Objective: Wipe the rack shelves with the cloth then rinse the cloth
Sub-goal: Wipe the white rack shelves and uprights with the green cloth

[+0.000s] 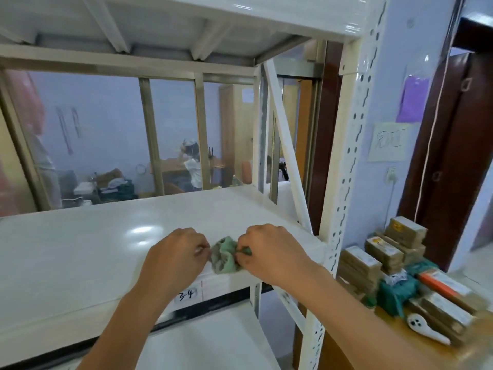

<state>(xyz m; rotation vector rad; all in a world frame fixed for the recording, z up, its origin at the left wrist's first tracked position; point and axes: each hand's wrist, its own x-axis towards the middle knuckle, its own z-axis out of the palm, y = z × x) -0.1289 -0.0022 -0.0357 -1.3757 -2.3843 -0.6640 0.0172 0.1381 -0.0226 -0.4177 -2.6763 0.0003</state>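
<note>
A crumpled green cloth (225,256) lies at the front edge of the white rack shelf (106,241), near its right end. My left hand (177,253) pinches the cloth's left side with the fingertips. On the cloth's right side, my right hand (269,251) pinches it the same way. Both hands rest over the shelf's front lip. A lower white shelf (213,340) shows beneath, and another shelf (186,20) sits overhead.
The rack's perforated white upright (344,182) stands just right of my hands, with a diagonal brace (286,150) behind. A wooden table (416,340) to the right carries stacked boxes (384,257), a green bundle and a white tool. A window with a person beyond lies behind the rack.
</note>
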